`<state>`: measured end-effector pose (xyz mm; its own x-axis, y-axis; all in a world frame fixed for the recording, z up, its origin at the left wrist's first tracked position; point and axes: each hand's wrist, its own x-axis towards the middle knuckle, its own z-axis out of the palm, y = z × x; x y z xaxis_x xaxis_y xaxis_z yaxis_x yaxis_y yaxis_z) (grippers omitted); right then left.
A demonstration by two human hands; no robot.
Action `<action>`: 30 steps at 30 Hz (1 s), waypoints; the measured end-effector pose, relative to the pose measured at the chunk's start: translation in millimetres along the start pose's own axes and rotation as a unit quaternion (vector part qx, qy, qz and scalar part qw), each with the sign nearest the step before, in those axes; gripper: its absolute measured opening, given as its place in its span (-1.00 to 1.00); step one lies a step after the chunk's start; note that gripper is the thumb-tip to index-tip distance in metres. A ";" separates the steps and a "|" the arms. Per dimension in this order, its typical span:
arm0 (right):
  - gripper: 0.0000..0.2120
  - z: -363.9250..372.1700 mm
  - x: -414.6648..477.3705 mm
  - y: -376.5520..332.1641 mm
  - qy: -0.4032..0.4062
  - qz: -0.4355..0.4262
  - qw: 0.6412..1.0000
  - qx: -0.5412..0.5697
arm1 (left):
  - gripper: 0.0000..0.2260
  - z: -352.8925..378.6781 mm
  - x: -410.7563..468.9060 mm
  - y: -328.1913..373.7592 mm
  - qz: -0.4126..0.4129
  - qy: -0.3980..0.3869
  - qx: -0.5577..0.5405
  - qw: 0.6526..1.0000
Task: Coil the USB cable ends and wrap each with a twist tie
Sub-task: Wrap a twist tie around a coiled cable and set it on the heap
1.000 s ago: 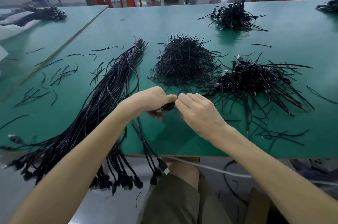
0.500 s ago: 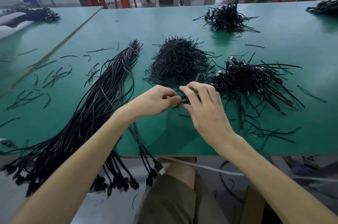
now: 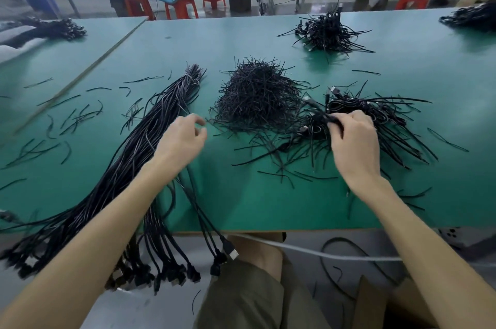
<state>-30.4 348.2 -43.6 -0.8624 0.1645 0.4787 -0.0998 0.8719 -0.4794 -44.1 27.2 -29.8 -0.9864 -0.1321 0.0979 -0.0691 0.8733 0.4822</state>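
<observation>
The hands had parted: the right hand pinched a coiled cable at the finished pile, while the left hand hung loosely curled, empty, over the bundle.

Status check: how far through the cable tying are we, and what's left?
Done: a pile of tied coils lies at right, a far pile beyond it. In hand: the right hand pinches a coiled cable at the near pile's edge; the left hand hovers empty over the uncoiled bundle. Left: that large bundle, with the twist-tie heap ready.
</observation>
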 end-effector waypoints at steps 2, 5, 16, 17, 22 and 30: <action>-0.59 6.3 4.4 10.4 -0.021 0.068 0.997 -0.003 | -0.70 4.5 1.5 -12.8 -0.028 0.025 0.133 0.990; -0.50 17.8 0.0 17.0 -0.048 0.102 0.994 -0.010 | -0.69 11.5 0.9 -24.3 -0.057 0.028 0.210 0.976; -0.53 27.6 -15.3 13.9 -0.005 0.038 0.996 -0.085 | -0.74 23.0 0.0 -30.0 0.007 0.079 0.258 0.963; -0.54 27.5 -15.8 12.8 -0.005 0.037 0.995 -0.088 | -0.74 22.5 1.0 -28.7 0.002 0.072 0.255 0.964; -0.57 27.8 -19.5 6.6 -0.009 0.015 0.995 -0.098 | -0.75 19.2 2.6 -21.9 0.018 0.053 0.299 0.953; -0.60 28.0 -27.6 -17.5 -0.028 -0.040 0.995 -0.091 | -0.83 16.7 5.0 -16.2 0.000 0.035 0.312 0.949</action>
<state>-18.7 315.5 -69.0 -0.8820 0.0705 0.4660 -0.0819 0.9508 -0.2988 -50.5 20.3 -51.7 -0.9755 -0.1434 0.1669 -0.1653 0.9783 -0.1253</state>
